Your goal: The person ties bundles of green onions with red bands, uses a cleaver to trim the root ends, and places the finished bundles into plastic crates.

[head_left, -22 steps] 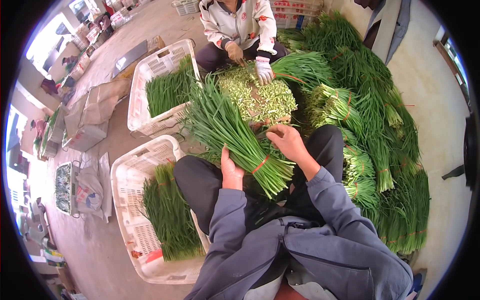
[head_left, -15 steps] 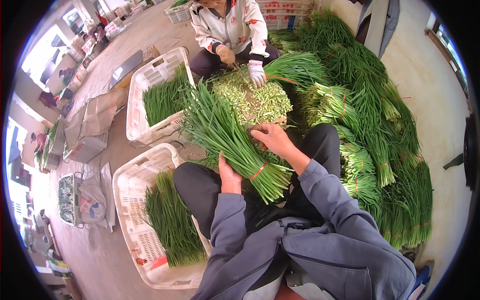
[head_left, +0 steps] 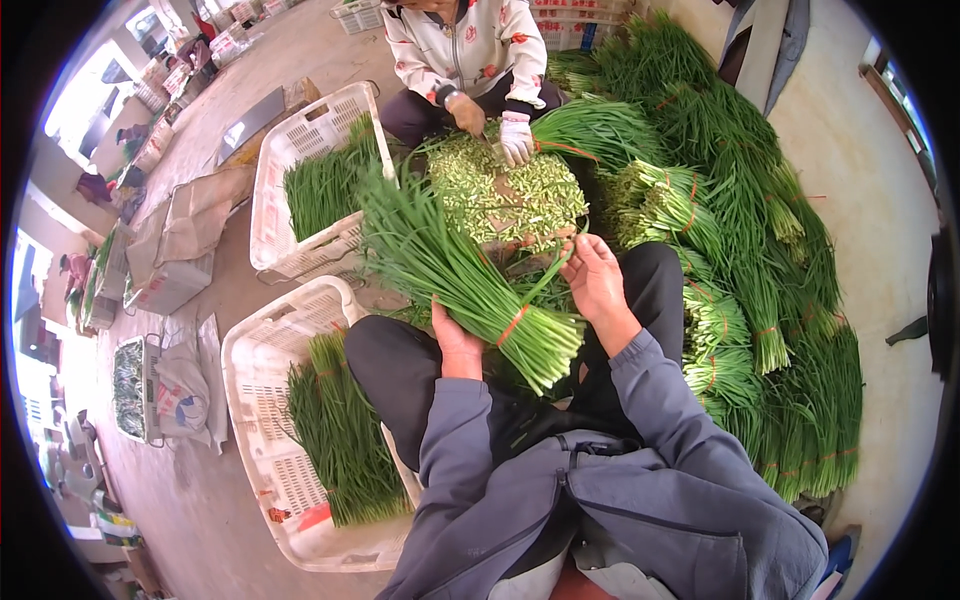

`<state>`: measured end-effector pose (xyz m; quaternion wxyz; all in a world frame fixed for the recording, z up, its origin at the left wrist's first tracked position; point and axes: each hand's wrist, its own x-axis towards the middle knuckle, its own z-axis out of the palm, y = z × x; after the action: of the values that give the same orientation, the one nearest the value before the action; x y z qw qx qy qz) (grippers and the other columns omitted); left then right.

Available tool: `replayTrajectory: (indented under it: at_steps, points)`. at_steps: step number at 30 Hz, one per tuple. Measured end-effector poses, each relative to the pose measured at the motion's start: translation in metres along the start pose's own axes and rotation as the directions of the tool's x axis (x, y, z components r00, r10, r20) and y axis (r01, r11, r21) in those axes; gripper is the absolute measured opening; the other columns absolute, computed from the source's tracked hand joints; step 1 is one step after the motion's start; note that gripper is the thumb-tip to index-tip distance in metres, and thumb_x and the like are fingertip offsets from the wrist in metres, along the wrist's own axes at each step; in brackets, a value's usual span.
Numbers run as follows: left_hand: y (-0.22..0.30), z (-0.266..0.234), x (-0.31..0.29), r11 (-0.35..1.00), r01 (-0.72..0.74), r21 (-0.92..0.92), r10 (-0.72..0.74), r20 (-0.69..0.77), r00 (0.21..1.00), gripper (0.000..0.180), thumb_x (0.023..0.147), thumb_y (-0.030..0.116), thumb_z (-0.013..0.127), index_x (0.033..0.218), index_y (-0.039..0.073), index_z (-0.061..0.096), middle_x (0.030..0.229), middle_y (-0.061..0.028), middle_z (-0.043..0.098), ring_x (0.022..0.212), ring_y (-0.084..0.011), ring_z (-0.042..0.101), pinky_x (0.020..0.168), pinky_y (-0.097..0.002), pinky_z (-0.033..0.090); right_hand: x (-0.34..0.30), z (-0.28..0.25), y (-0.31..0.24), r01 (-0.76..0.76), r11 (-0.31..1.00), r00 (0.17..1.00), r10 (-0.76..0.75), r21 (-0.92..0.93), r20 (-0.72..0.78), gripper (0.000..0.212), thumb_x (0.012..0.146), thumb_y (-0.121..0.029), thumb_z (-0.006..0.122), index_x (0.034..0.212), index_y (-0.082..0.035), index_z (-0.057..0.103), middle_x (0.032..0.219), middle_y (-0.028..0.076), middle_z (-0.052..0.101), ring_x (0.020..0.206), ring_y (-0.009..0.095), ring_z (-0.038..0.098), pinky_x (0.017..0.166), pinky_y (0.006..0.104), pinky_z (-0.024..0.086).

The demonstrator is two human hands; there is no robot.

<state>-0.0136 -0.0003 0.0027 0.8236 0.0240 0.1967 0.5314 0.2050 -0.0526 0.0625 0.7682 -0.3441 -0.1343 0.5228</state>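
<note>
A thick bundle of garlic chives [head_left: 455,270] lies slantwise above my lap, its cut stems toward me and its leaf tips away to the left. An orange-red band [head_left: 513,325] goes round it near the stem end. My left hand [head_left: 457,335] is closed round the bundle's left side from below; some of its fingers are hidden. To the right of the bundle, my right hand [head_left: 597,283] is raised in a pinch on a thin green chive blade [head_left: 552,272], which slants down to the bundle.
White plastic crates [head_left: 240,350] with chives stand at my left. Opposite, a co-worker in gloves [head_left: 516,138] works over a heap of chopped stem ends [head_left: 540,195]. Banded chive bundles [head_left: 715,340] pile up on my right along the wall [head_left: 850,200].
My right hand has turned upward and moved slightly right, drawing a green blade out from the bundle's side. My left hand keeps its hold. The co-worker's hands have shifted slightly.
</note>
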Motion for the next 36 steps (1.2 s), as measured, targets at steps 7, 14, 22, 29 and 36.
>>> replayTrajectory:
  at_steps: [7,14,22,29,36]
  points:
    - [0.012,-0.025,0.01,0.994,-0.105,-0.034,0.105,0.007,0.994,0.05,0.1,0.043,0.048,0.131,0.005,0.059,0.129,-0.0122,0.064,0.117,-0.0337,0.061,0.102,-0.0498,0.048,0.015,-0.018,-0.014,-0.038,0.981,0.995,0.02,-0.189,-0.095,0.006,0.1,-0.014,0.06,0.099,-0.009,0.062,0.082,-0.001,0.064,0.07,0.011,0.063,0.066,0.0268,0.058]
    - [-0.006,-0.007,0.008,0.995,-0.065,0.074,0.067,-0.023,0.997,0.05,0.103,0.043,0.047,0.134,0.005,0.056,0.132,-0.0119,0.062,0.118,-0.0315,0.06,0.102,-0.0507,0.048,-0.009,-0.01,-0.01,0.098,0.051,0.792,0.601,-0.994,0.108,0.075,0.081,-0.05,0.077,0.125,0.008,0.059,0.116,0.024,0.067,0.106,0.033,0.066,0.093,0.0378,0.05]
    - [-0.017,-0.01,-0.004,0.873,-0.192,0.449,0.291,-0.162,0.943,0.041,0.094,0.017,0.067,0.129,-0.001,0.056,0.12,-0.0088,0.065,0.101,-0.0213,0.065,0.085,-0.0368,0.054,-0.039,0.063,0.0,0.336,-0.523,0.899,0.427,-0.784,0.101,0.056,0.076,-0.057,0.073,0.09,-0.003,0.074,0.086,0.021,0.071,0.082,0.038,0.069,0.074,0.0455,0.055]
    - [-0.026,0.007,-0.012,0.775,-0.165,0.61,0.315,-0.147,0.938,0.044,0.089,0.014,0.074,0.127,0.0,0.056,0.117,-0.0038,0.065,0.103,-0.0143,0.061,0.088,-0.03,0.047,-0.006,0.096,0.055,0.822,0.059,0.569,-0.022,-0.567,0.822,0.01,0.088,-0.017,0.061,0.089,-0.01,0.068,0.087,0.014,0.063,0.079,0.036,0.065,0.066,0.0466,0.052]
    - [-0.03,0.005,-0.015,0.801,-0.175,0.573,0.288,-0.113,0.951,0.046,0.085,0.012,0.078,0.124,0.0,0.057,0.114,-0.005,0.066,0.094,-0.014,0.063,0.081,-0.0308,0.05,0.037,0.1,0.071,0.829,-0.245,0.554,0.234,-0.503,0.799,0.006,0.085,-0.01,0.064,0.09,-0.008,0.067,0.087,0.013,0.059,0.076,0.035,0.065,0.065,0.0441,0.054]
